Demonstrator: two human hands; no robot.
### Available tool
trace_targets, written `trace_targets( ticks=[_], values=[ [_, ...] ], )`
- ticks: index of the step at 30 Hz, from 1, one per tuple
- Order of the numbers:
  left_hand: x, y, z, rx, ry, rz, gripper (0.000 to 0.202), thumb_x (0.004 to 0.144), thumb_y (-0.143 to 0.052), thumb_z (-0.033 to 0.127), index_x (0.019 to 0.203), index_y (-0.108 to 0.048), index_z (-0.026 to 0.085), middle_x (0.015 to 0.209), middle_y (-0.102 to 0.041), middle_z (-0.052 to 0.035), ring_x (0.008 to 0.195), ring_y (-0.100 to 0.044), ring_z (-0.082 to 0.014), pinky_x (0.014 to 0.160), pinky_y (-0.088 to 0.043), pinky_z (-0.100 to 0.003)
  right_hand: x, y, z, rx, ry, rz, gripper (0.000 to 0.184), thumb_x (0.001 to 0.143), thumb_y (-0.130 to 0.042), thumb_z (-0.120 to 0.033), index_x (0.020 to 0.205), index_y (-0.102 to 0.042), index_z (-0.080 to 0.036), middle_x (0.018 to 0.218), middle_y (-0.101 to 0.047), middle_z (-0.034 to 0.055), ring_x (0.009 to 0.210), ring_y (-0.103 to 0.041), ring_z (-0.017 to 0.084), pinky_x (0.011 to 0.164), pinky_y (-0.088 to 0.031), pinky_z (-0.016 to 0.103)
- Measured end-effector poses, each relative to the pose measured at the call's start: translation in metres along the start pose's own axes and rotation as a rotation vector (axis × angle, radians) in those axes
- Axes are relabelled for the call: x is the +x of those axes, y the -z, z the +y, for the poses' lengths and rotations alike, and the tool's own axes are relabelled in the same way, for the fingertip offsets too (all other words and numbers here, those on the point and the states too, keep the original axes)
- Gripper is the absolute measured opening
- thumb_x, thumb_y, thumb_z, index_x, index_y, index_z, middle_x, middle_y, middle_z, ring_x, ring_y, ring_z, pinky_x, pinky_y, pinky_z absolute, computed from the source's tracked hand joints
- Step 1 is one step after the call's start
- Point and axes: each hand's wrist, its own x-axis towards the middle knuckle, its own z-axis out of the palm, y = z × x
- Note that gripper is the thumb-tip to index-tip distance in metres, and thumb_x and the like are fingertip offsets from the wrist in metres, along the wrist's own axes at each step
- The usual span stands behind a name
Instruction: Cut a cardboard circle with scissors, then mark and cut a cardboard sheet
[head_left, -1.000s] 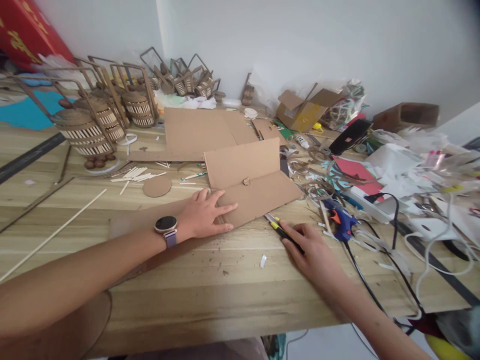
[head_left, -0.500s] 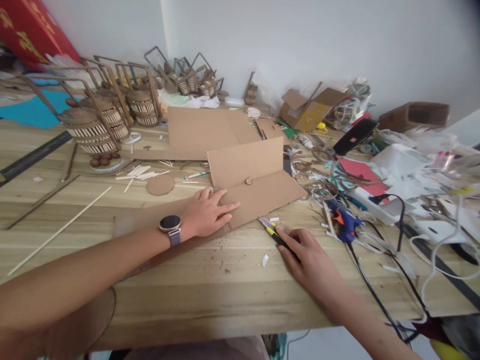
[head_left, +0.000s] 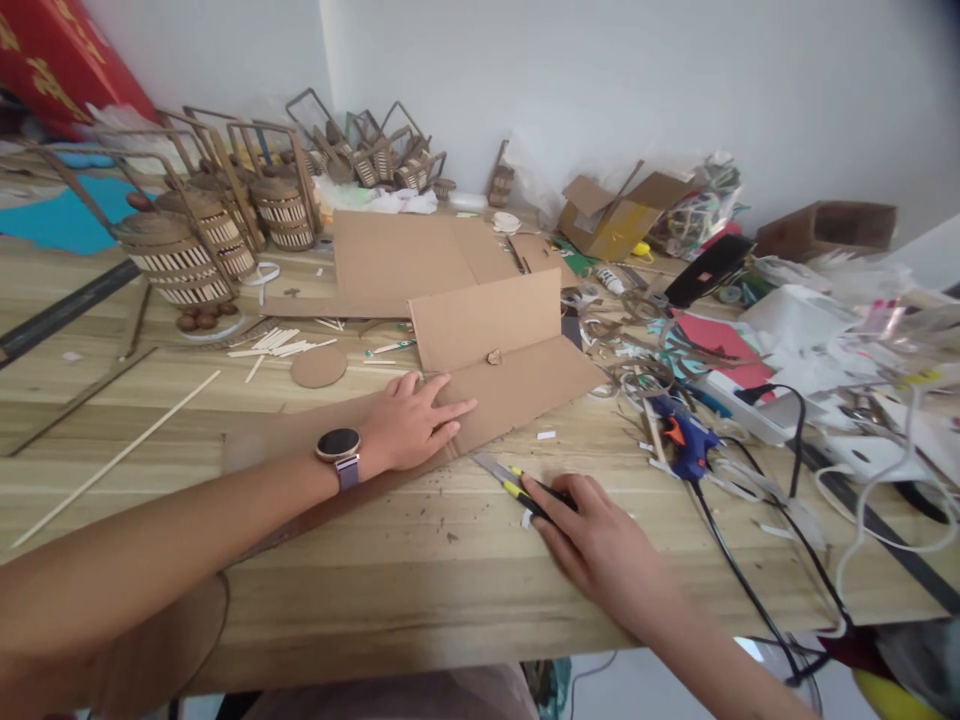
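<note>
My left hand [head_left: 416, 420] lies flat with fingers spread on a piece of cardboard [head_left: 517, 395], pressing it to the wooden table. One flap of the cardboard stands folded up at the back, and a small torn spot shows near the crease. My right hand [head_left: 589, 530] is closed around a black and yellow utility knife [head_left: 521, 492]. Its bare blade points left, just short of the cardboard's front edge. A round cardboard disc [head_left: 319, 366] and a pile of thin wooden sticks [head_left: 279, 343] lie beyond my left hand.
A blue glue gun [head_left: 686, 440] with its black cord lies to the right, beside a white power strip [head_left: 750, 408] and scraps. Small handled baskets [head_left: 176, 250] stand at the back left. Another cardboard sheet [head_left: 397, 250] and an opened box [head_left: 619, 220] are farther back.
My right hand has moved left with the utility knife, and the blade has come out longer from its handle. My left hand stays on the cardboard.
</note>
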Motion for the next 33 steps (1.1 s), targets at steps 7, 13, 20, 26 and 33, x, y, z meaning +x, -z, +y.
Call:
trace_targets(
  ticks=[7, 13, 20, 26, 33],
  values=[
    [0.0, -0.005, -0.006, -0.044, 0.022, 0.076, 0.048, 0.101, -0.037, 0.041, 0.143, -0.056, 0.028, 0.151, -0.048, -0.0116, 0.12, -0.048, -0.035, 0.105, -0.038, -0.054, 0.002, 0.007, -0.001, 0.109, -0.045, -0.068, 0.043, 0.101, -0.046, -0.029, 0.141, -0.06, -0.02, 0.107, -0.063, 0.0133, 0.099, -0.066, 0.027, 0.084, -0.061, 0.042],
    [0.0, -0.006, -0.009, -0.082, 0.123, 0.175, 0.035, 0.1, -0.04, 0.035, 0.12, -0.063, 0.019, 0.138, -0.056, -0.0146, 0.124, -0.05, -0.0318, 0.105, -0.041, -0.049, -0.01, 0.017, 0.022, 0.071, -0.203, 0.021, 0.043, 0.101, -0.045, -0.035, 0.136, -0.065, -0.017, 0.102, -0.065, 0.0129, 0.094, -0.067, 0.026, 0.084, -0.058, 0.041],
    [0.001, -0.007, -0.013, -0.11, 0.239, 0.214, 0.026, 0.099, -0.041, 0.032, 0.103, -0.063, 0.018, 0.11, -0.065, -0.0136, 0.109, -0.056, -0.0314, 0.096, -0.044, -0.048, -0.001, 0.015, 0.034, -0.019, -0.301, 0.115, 0.044, 0.1, -0.045, -0.037, 0.133, -0.067, -0.019, 0.096, -0.064, 0.011, 0.086, -0.066, 0.025, 0.079, -0.056, 0.039],
    [0.003, -0.007, -0.015, -0.144, 0.204, 0.183, 0.022, 0.095, -0.049, 0.035, 0.105, -0.065, 0.024, 0.115, -0.064, -0.0085, 0.11, -0.053, -0.0307, 0.096, -0.045, -0.048, 0.011, 0.009, 0.028, 0.022, -0.246, 0.099, 0.042, 0.1, -0.047, -0.034, 0.134, -0.066, -0.021, 0.098, -0.065, 0.0111, 0.091, -0.067, 0.027, 0.083, -0.057, 0.041],
    [0.002, -0.007, -0.015, -0.147, 0.211, 0.17, 0.026, 0.094, -0.052, 0.038, 0.111, -0.066, 0.025, 0.119, -0.061, -0.0085, 0.112, -0.052, -0.0315, 0.096, -0.045, -0.049, 0.018, 0.003, 0.006, 0.085, -0.091, 0.009, 0.042, 0.099, -0.049, -0.03, 0.136, -0.064, -0.019, 0.105, -0.065, 0.0129, 0.097, -0.065, 0.027, 0.085, -0.059, 0.041]
  ],
)
